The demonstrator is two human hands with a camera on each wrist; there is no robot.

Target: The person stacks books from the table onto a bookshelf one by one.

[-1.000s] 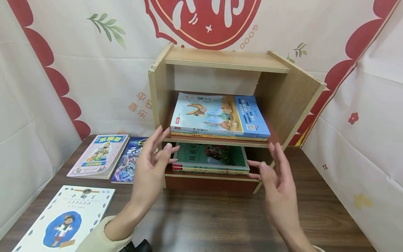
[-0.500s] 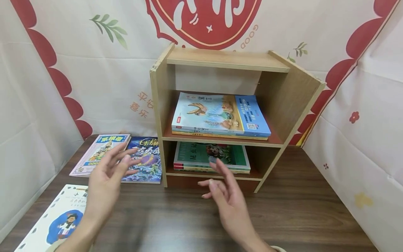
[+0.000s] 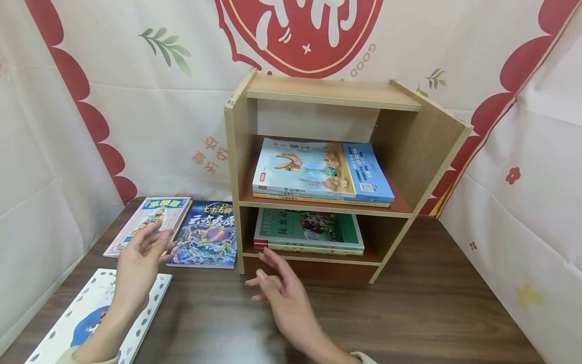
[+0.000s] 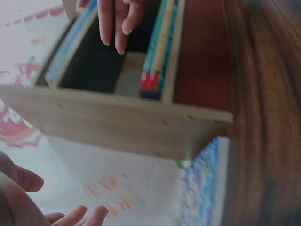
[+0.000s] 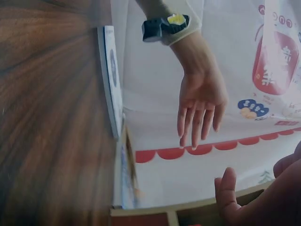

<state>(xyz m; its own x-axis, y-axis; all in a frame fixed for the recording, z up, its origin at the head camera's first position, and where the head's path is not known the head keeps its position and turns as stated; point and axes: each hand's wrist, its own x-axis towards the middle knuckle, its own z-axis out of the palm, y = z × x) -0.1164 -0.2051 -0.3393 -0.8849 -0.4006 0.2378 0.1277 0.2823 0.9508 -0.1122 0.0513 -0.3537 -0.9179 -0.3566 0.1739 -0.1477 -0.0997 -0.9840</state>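
My left hand [image 3: 141,265] hovers with relaxed, slightly bent fingers, holding nothing. In the head view it overlaps a white picture book [image 3: 86,316] and the corner of a pink comic-style book [image 3: 136,230]. Beside that lies a dark blue illustrated book [image 3: 206,240]. My right hand [image 3: 288,303] hangs in front of the shelf's lower left, palm turned inward, fingers loosely extended and holding nothing. The left wrist view shows the right fingers [image 4: 120,23] across the shelf opening; the right wrist view shows the left hand [image 5: 202,94] with fingers extended.
A small wooden bookshelf [image 3: 334,93] stands at the back of the dark wood table [image 3: 432,313]. Its upper level bears a stack topped by a light blue book [image 3: 309,169]; a green book [image 3: 313,227] tops the lower stack. Printed white cloth [image 3: 168,126] hangs behind.
Both hands have moved away from the shelf's sides toward the left, the right hand crossing in front of it. The books on the shelf stay in place. The view has shifted slightly.
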